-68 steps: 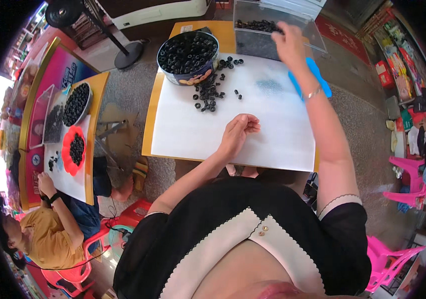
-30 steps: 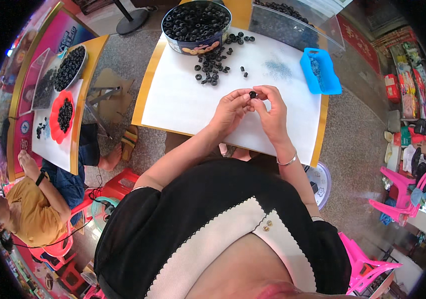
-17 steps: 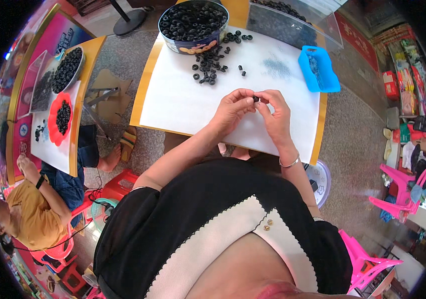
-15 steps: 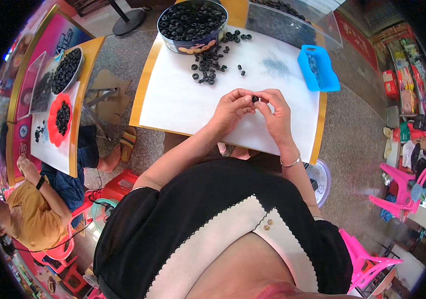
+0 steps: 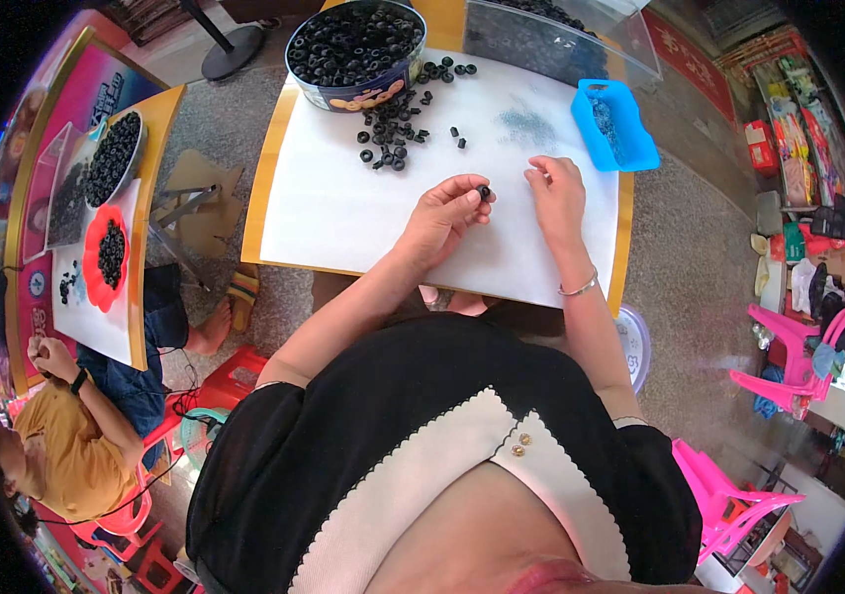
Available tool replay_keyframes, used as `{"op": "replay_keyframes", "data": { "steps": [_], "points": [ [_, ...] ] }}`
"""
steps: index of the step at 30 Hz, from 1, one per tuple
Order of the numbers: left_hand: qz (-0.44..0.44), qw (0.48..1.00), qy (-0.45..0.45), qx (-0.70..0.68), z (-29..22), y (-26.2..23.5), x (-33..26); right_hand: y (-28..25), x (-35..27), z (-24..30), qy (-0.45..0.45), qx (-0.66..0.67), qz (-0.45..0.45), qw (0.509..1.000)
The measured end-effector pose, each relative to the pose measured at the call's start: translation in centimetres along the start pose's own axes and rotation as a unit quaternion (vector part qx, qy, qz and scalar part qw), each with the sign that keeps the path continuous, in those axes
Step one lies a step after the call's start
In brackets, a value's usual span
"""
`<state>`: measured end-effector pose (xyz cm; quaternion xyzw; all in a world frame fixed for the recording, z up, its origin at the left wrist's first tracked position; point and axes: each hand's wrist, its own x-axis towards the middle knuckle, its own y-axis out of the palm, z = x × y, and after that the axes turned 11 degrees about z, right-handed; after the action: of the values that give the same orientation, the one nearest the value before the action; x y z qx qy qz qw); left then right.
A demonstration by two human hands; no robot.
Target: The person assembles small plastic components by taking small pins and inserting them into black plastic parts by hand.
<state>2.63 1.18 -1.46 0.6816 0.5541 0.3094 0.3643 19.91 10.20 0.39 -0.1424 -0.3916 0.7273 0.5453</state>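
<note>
small black ring pinched in the left hand over the white sheet

the left hand (image 5: pixel 440 213) was raised just above the white sheet (image 5: pixel 343 208), wrist bent, its thumb and forefinger closed together on a small black ring (image 5: pixel 483 191) held at the fingertips. the right hand (image 5: pixel 556 190) rested near it on the sheet, well apart from the ring, fingers loosely curled inward with the thumb tip meeting the forefinger; whether anything lay between them could not be told. a thin bangle (image 5: pixel 578 289) sat on that wrist.

beyond the hands, a round tin (image 5: pixel 353 94) at the far edge of the table (image 5: pixel 264 183) was heaped with black rings, and a loose scatter of rings (image 5: pixel 393 129) spilled onto the sheet just beside it. a blue tray (image 5: pixel 630 148) at the right edge held a few small dark pieces. a clear box (image 5: pixel 541 45) behind it held more dark parts.

at a neighbouring table (image 5: pixel 150 198) to the left, a bowl and a red dish (image 5: pixel 96 282) held black rings, with another person (image 5: pixel 66 436) seated there.
</note>
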Motion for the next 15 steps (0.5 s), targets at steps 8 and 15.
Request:
{"op": "replay_keyframes", "data": {
  "steps": [8, 15],
  "points": [
    [-0.008, 1.000, -0.018, 0.010, -0.3, 0.2, -0.1, 1.8, 1.4, 0.2, -0.042, -0.061, 0.007, 0.997],
    [0.002, 1.000, -0.012, 0.006, -0.3, 0.1, 0.0, 3.2, 4.2, 1.1, -0.116, -0.104, -0.007, 0.988]
  ]
}}
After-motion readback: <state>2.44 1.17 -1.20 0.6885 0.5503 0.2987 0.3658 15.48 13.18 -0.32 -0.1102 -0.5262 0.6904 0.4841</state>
